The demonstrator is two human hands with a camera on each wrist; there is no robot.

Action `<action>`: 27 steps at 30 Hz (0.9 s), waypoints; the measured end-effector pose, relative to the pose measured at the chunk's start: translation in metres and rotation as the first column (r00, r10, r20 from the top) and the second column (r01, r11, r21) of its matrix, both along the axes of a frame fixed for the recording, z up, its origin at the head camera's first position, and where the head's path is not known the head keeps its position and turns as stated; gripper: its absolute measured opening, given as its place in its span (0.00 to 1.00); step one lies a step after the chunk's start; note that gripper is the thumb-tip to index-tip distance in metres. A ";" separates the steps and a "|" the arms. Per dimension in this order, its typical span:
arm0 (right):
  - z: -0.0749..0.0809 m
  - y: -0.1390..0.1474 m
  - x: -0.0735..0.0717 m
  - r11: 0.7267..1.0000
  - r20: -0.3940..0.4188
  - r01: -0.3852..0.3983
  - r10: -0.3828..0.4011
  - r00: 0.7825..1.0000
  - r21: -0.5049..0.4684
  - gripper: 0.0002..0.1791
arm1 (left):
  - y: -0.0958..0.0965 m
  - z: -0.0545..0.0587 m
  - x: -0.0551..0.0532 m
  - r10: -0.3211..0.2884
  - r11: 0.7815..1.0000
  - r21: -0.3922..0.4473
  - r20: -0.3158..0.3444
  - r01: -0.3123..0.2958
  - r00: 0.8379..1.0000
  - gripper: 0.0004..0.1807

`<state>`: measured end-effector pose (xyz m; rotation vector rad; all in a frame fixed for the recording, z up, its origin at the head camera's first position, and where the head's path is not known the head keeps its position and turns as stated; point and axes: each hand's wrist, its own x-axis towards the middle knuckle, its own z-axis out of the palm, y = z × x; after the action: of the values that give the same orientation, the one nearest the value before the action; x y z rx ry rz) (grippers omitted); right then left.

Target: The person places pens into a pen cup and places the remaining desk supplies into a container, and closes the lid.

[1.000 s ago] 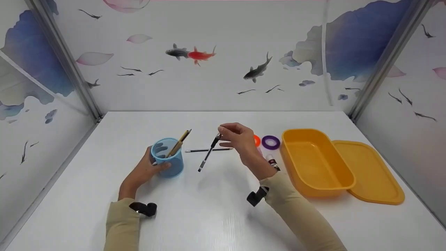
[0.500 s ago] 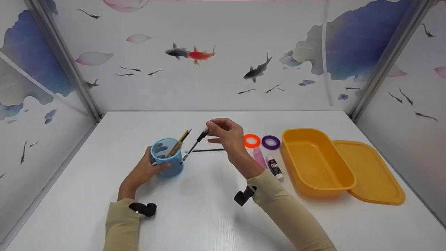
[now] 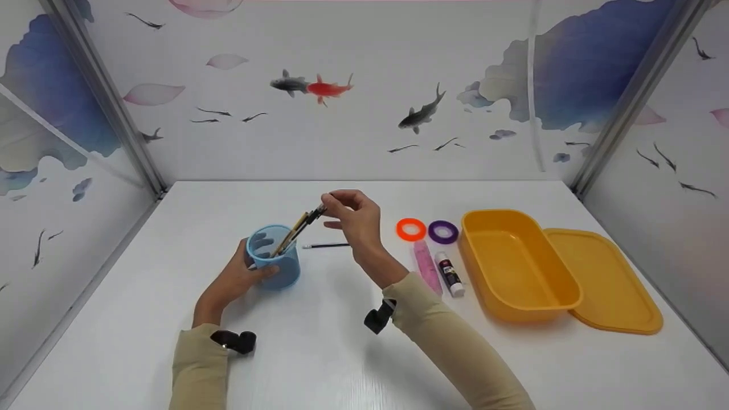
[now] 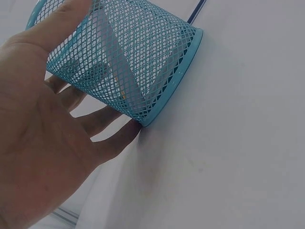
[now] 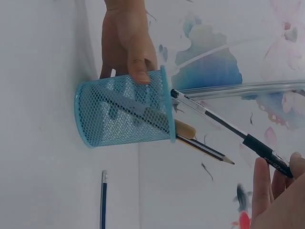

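My left hand [image 3: 236, 279] holds a light-blue mesh pen cup [image 3: 282, 276], thumb on the near side and fingers round the far side. Inside the cup lean a sharpened pencil [image 5: 209, 149] and a thicker tan-ended stick [image 5: 185, 129], whose kind I cannot tell. My right hand [image 3: 356, 225] pinches a clear-barrelled pen with a black grip [image 5: 224, 124] near one end. The pen slants down to the cup's mouth, its lower end at the rim in the right wrist view. Behind the right hand, a dark striped pencil [image 3: 327, 246] lies on the table.
Right of the hands lie an orange ring [image 3: 410, 229], a purple ring [image 3: 443, 232], a pink elongated item [image 3: 427, 266] and a glue stick [image 3: 450, 274]. Beyond them stands a yellow box [image 3: 475, 267], its lid [image 3: 618, 285] beside it. Printed panels enclose the white table [image 3: 319, 353].
My right hand has carried the pen leftward to the cup's mouth, uncovering the orange ring, pink item and glue stick. My left hand and the cup have stayed in place.
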<state>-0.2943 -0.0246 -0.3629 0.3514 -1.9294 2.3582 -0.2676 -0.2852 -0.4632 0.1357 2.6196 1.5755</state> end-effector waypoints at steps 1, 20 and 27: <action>-0.003 -0.002 -0.001 1.000 0.001 0.001 -0.001 1.000 0.006 0.15 | 0.000 0.000 0.000 0.002 1.000 -0.003 0.001 -0.002 1.000 0.52; -0.025 -0.016 0.000 0.990 -0.019 -0.060 0.063 0.998 0.124 0.14 | 0.001 0.003 0.001 0.010 1.000 0.002 0.016 -0.010 1.000 0.53; -0.033 -0.023 0.004 0.987 -0.027 -0.088 0.092 0.995 0.134 0.14 | 0.000 0.002 0.001 0.010 1.000 -0.004 0.014 -0.010 1.000 0.53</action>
<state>-0.2907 -0.0475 -0.3955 0.4934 -2.1036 2.2663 -0.2665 -0.2853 -0.4608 0.1118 2.6168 1.5690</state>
